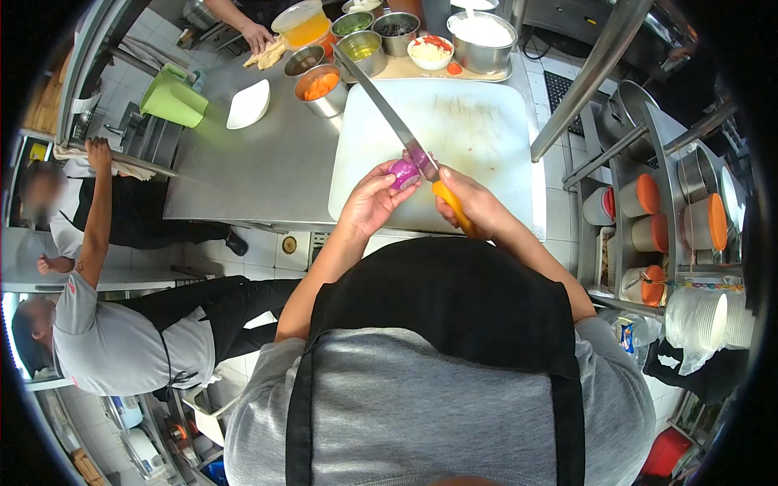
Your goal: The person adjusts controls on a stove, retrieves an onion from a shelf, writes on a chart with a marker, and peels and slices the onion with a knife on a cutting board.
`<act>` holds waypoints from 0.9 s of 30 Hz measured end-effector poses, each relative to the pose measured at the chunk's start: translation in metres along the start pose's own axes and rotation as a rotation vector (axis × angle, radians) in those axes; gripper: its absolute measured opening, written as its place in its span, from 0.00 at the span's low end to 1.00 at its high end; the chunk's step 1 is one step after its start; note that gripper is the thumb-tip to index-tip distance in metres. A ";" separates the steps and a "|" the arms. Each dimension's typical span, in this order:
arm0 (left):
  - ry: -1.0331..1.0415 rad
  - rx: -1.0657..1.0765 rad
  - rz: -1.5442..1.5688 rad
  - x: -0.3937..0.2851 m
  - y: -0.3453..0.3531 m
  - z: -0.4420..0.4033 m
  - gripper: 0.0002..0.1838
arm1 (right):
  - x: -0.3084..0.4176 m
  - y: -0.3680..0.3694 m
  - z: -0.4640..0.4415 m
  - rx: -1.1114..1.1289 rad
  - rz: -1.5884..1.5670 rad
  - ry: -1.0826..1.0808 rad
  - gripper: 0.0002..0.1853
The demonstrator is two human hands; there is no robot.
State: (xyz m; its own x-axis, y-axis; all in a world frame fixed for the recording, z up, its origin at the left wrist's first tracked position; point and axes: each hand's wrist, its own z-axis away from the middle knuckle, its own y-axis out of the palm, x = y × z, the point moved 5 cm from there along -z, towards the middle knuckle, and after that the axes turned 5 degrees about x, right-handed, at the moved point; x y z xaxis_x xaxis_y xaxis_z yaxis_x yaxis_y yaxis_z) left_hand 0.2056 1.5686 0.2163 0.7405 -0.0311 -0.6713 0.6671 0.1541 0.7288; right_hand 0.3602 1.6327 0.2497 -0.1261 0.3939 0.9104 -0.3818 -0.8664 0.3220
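My left hand (375, 197) holds a purple onion (403, 174) in its fingers above the near part of the white cutting board (478, 146). My right hand (474, 202) is wrapped round the yellow handle of a long knife (389, 113). The blade points up and to the left, and its lower part lies against the onion, hiding some of it. Beyond the board's far edge stand a metal bowl with something orange (322, 91), a small bowl of chopped food (430, 53) and a metal pot with white contents (482, 40).
A white dish (248, 104) and a green jug (174, 95) rest at the left of the steel counter (243, 174). Another person's hand (257, 36) touches a cloth at the far side. Two people stand at the left. Metal posts and shelves with orange-lidded tubs (648, 194) are at the right.
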 end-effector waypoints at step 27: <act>0.066 -0.072 -0.170 -0.004 -0.007 0.010 0.22 | -0.016 -0.007 -0.004 -0.109 -0.023 0.067 0.23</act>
State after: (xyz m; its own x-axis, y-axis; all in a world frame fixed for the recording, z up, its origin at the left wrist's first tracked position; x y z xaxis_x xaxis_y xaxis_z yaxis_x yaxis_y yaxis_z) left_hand 0.1987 1.5579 0.2147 0.6091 0.0020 -0.7931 0.7729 0.2224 0.5942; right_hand 0.3607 1.6337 0.2320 -0.1754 0.4362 0.8826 -0.4818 -0.8198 0.3094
